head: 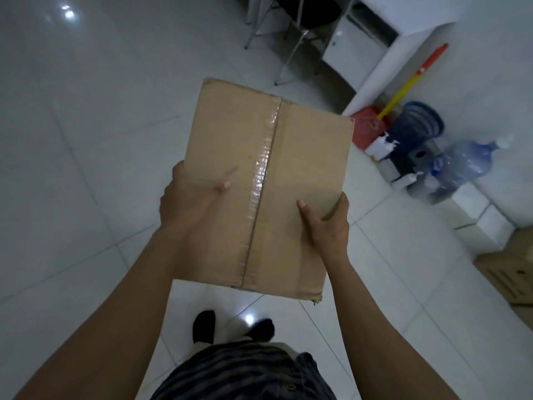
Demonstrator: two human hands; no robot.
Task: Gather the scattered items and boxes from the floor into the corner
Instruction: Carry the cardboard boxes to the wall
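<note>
Box (268, 186): off the floor, mid-carry.
Grip: left hand (187, 197), right hand (328, 223); fingers (343, 201) clamped on box.
Corner, 2 o'clock: bottle (461, 166), basket (421, 122) there.
Left: likely setting box down.

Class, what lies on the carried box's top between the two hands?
In the head view, a clear tape strip runs down the box between the left hand and right hand.

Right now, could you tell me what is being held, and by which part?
A taped cardboard box, gripped at its side edges: left hand on the left, right hand on the right.
</note>
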